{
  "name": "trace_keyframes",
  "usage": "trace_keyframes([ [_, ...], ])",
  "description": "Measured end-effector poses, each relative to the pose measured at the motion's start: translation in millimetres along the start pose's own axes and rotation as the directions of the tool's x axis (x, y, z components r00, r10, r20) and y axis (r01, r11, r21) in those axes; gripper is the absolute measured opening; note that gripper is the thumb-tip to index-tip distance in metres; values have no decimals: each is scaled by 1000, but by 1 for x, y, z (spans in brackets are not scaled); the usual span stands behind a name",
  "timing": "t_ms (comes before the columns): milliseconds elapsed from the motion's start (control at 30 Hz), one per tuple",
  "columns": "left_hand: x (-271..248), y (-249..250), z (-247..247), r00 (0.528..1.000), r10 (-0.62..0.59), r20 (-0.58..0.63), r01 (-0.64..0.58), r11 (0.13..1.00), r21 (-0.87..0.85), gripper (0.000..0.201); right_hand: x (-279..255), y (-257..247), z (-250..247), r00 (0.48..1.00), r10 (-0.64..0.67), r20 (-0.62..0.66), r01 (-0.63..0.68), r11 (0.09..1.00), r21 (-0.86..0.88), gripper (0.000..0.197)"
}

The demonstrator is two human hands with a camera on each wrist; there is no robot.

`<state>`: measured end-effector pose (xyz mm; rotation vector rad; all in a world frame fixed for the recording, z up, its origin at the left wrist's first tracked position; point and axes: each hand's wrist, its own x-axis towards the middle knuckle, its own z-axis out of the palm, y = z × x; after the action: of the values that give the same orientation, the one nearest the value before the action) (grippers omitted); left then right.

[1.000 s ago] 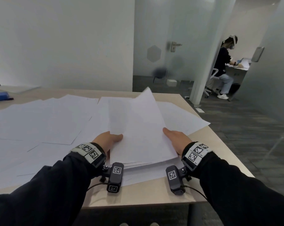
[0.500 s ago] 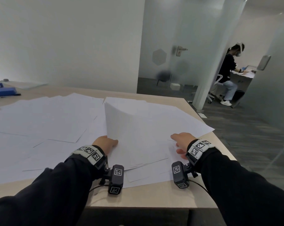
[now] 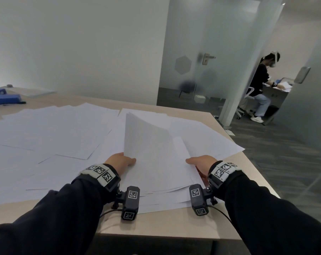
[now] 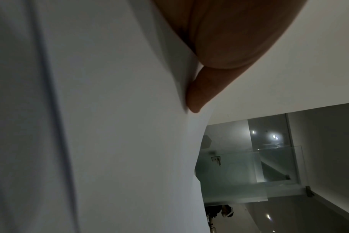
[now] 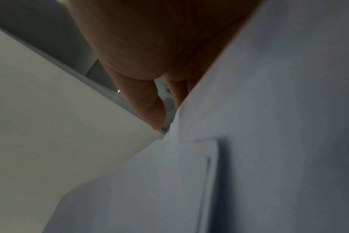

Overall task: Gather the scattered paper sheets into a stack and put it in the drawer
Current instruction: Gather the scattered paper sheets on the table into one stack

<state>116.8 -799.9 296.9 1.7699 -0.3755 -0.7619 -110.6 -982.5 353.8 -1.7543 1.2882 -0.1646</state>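
A stack of white paper sheets [image 3: 156, 168] lies near the table's front edge between my two hands. My left hand [image 3: 124, 160] grips its left edge, thumb on top, and that side curls up off the table. In the left wrist view the thumb [image 4: 199, 93] presses against the stack [image 4: 119, 126]. My right hand [image 3: 195, 161] holds the stack's right edge with the thumb on top; in the right wrist view the stack [image 5: 269, 110] covers most of its fingers [image 5: 149, 107]. More loose sheets [image 3: 54, 129] are spread over the table to the left and behind. No drawer is in view.
The wooden table [image 3: 165, 223] ends just before me and at the right, where a sheet [image 3: 220, 144] overhangs its edge. Blue objects [image 3: 5, 98] lie at the far left. A person [image 3: 261, 85] sits at a desk beyond the glass partition [image 3: 202, 52].
My right hand, which had left the stack and rested on the sheets to the right, has come back to the stack's right edge. The left hand keeps holding the raised left edge.
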Motion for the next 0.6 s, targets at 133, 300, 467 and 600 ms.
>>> trace_keyframes([
  [133,-12,5,1,996,2,88,-1,1000,-4,50,-3,-3,6,988,-131,76,135,990,-50,46],
  [300,-28,16,6,989,-2,149,-6,999,54,30,-1,0,15,972,-209,105,210,978,5,29],
  [467,-30,21,14,990,101,94,-106,993,52,22,-6,4,7,941,-338,-34,336,916,218,24],
  [600,-30,33,15,971,203,-129,-195,978,71,72,-13,6,-7,898,-427,-108,435,822,368,27],
])
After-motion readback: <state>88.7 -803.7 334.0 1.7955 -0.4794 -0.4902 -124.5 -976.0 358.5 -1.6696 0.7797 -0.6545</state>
